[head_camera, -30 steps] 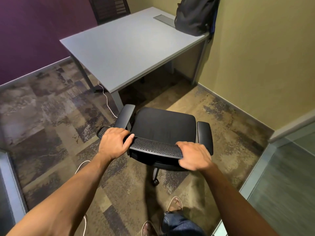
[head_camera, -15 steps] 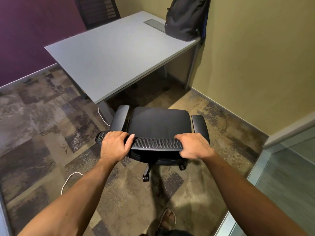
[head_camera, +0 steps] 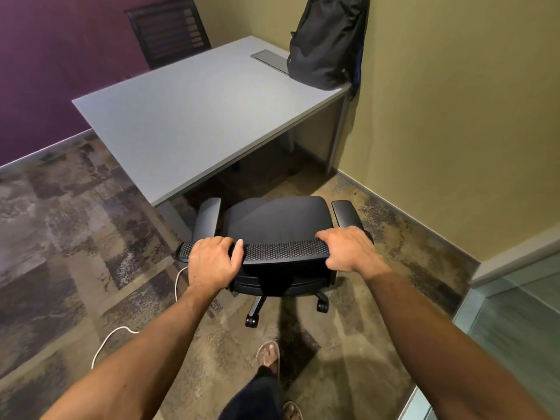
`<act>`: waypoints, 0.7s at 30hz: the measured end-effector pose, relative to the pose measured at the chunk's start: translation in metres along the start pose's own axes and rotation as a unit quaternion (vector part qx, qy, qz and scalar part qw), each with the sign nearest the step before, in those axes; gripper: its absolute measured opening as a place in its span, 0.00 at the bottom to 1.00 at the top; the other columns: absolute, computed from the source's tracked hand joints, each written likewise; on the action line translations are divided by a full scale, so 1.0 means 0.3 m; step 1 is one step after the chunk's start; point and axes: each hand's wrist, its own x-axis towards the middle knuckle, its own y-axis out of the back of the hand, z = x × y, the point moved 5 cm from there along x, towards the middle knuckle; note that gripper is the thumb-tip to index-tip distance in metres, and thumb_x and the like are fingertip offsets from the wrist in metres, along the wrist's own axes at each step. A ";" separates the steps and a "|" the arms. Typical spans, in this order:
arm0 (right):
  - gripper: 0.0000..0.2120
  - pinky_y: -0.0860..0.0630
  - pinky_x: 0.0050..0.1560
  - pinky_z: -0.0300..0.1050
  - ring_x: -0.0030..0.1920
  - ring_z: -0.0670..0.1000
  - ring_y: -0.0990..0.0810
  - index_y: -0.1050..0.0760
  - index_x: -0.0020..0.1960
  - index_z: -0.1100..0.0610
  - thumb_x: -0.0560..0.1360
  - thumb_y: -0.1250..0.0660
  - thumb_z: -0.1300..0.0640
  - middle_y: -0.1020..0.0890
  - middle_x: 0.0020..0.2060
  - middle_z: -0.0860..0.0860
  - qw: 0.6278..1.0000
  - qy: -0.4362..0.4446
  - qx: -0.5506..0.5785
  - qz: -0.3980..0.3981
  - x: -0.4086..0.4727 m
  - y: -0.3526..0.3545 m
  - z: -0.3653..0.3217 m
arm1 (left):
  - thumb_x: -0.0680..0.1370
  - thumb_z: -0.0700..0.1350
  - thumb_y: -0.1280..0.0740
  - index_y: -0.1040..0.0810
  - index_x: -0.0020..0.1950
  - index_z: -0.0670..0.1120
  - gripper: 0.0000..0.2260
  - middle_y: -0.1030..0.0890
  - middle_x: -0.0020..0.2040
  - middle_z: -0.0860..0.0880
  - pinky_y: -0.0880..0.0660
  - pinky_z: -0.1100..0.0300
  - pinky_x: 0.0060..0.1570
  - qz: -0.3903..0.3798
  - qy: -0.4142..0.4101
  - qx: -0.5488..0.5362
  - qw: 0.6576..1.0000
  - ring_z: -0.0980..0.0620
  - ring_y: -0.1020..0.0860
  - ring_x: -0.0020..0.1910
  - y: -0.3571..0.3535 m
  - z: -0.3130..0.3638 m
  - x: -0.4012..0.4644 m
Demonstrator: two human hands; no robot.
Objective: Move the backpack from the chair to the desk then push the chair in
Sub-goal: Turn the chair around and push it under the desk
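Observation:
The black backpack (head_camera: 327, 40) stands upright on the far right corner of the grey desk (head_camera: 194, 116), leaning against the yellow wall. A black office chair (head_camera: 278, 219) with an empty seat faces the desk's near edge, its front just short of it. My left hand (head_camera: 213, 262) grips the left end of the chair's mesh backrest top. At the right end of that same top edge, my right hand (head_camera: 348, 250) holds on too.
A second dark chair (head_camera: 168, 31) stands behind the desk against the purple wall. A white cable (head_camera: 112, 338) runs over the carpet at left. The yellow wall closes the right side, with a glass panel (head_camera: 512, 328) at lower right. My feet (head_camera: 269, 356) are behind the chair.
The chair has rolled forward toward the desk with both hands on its backrest, and it has turned to face the desk's edge more squarely. I have stepped after it.

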 end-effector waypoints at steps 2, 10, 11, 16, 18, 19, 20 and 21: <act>0.25 0.28 0.54 0.52 0.54 0.55 0.20 0.27 0.60 0.48 0.63 0.37 0.51 0.17 0.53 0.49 1.000 -0.006 -0.001 0.001 0.041 0.003 0.037 | 0.81 0.55 0.46 0.20 0.37 0.46 0.22 0.18 0.35 0.47 0.28 0.52 0.42 0.006 0.008 0.001 1.000 0.45 0.21 0.36 -0.013 0.015 0.047; 0.21 0.31 0.58 0.55 0.55 0.55 0.23 0.29 0.58 0.48 0.65 0.37 0.54 0.20 0.51 0.50 0.999 -0.022 -0.020 -0.035 0.248 0.053 0.225 | 0.80 0.54 0.45 0.27 0.30 0.46 0.22 0.22 0.28 0.46 0.35 0.52 0.34 0.022 0.036 -0.008 0.999 0.43 0.25 0.29 -0.080 0.083 0.274; 0.22 0.32 0.59 0.56 0.56 0.56 0.23 0.29 0.59 0.48 0.65 0.37 0.54 0.21 0.52 0.50 0.999 -0.026 -0.027 -0.038 0.276 0.062 0.254 | 0.80 0.54 0.45 0.26 0.30 0.46 0.23 0.22 0.28 0.46 0.35 0.52 0.34 0.018 0.045 -0.007 0.999 0.44 0.25 0.29 -0.089 0.099 0.301; 0.20 0.38 0.66 0.60 0.60 0.56 0.26 0.31 0.60 0.46 0.68 0.35 0.54 0.22 0.56 0.51 0.996 -0.052 -0.052 -0.056 0.420 0.089 0.410 | 0.80 0.55 0.44 0.23 0.32 0.45 0.22 0.21 0.31 0.47 0.32 0.52 0.38 -0.022 0.086 -0.008 0.996 0.45 0.24 0.32 -0.120 0.194 0.444; 0.20 0.39 0.67 0.60 0.61 0.56 0.26 0.31 0.60 0.46 0.69 0.34 0.53 0.22 0.57 0.50 0.995 -0.058 -0.065 -0.048 0.476 0.104 0.468 | 0.80 0.56 0.44 0.23 0.34 0.44 0.22 0.20 0.33 0.46 0.31 0.51 0.40 -0.035 0.100 -0.012 0.994 0.44 0.23 0.34 -0.133 0.229 0.501; 0.21 0.39 0.67 0.60 0.62 0.56 0.27 0.31 0.61 0.46 0.69 0.34 0.54 0.22 0.57 0.51 0.995 -0.059 -0.069 -0.045 0.502 0.112 0.494 | 0.80 0.56 0.45 0.23 0.34 0.44 0.22 0.20 0.33 0.46 0.31 0.50 0.41 -0.041 0.105 -0.013 0.994 0.44 0.23 0.35 -0.140 0.241 0.531; 0.21 0.40 0.68 0.60 0.62 0.56 0.27 0.31 0.61 0.47 0.69 0.34 0.55 0.22 0.57 0.51 0.995 -0.058 -0.071 -0.042 0.527 0.120 0.519 | 0.80 0.56 0.45 0.23 0.35 0.44 0.23 0.20 0.34 0.46 0.31 0.50 0.42 -0.046 0.108 -0.013 0.993 0.44 0.23 0.36 -0.146 0.253 0.561; 0.21 0.40 0.68 0.60 0.62 0.57 0.27 0.31 0.62 0.48 0.69 0.35 0.56 0.22 0.57 0.51 0.995 -0.057 -0.072 -0.043 0.553 0.130 0.543 | 0.80 0.57 0.46 0.23 0.35 0.44 0.23 0.20 0.34 0.46 0.31 0.50 0.42 -0.049 0.109 -0.013 0.993 0.44 0.23 0.36 -0.153 0.264 0.590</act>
